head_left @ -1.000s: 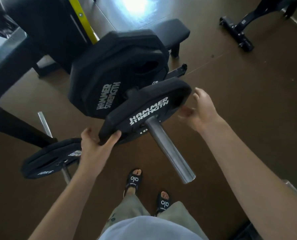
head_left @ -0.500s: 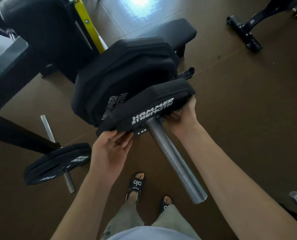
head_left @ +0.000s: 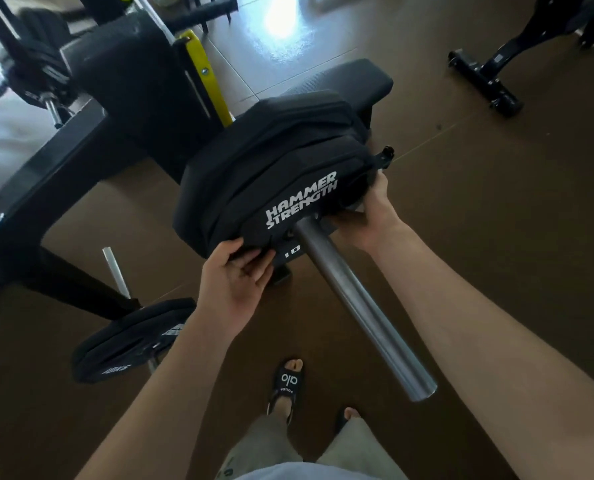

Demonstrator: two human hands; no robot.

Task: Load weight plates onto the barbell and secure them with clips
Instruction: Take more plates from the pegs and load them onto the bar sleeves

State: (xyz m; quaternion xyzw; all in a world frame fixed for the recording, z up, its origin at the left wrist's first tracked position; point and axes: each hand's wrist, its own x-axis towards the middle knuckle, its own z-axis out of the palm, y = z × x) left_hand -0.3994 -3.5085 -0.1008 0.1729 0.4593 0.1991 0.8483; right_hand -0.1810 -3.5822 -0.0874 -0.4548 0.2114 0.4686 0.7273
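A grey barbell sleeve (head_left: 361,310) runs from the middle toward the lower right. A small black plate (head_left: 299,206) marked HAMMER STRENGTH sits on the sleeve, pressed up against larger black plates (head_left: 254,157) behind it. My left hand (head_left: 235,282) holds the small plate's lower left rim, fingers wrapped under the edge. At the plate's right rim my right hand (head_left: 368,216) grips it, fingers tucked behind it. No clip shows on the sleeve.
Another black plate (head_left: 129,341) hangs on a low storage peg at the lower left beside a bare peg (head_left: 115,271). The black rack frame (head_left: 63,188) with its yellow upright (head_left: 205,77) stands at left, a bench (head_left: 351,81) behind. Another machine's base (head_left: 485,77) lies at upper right.
The small plate has slid further up the sleeve until it meets the larger plates. Both hands moved along with it, the right closing onto its rim.
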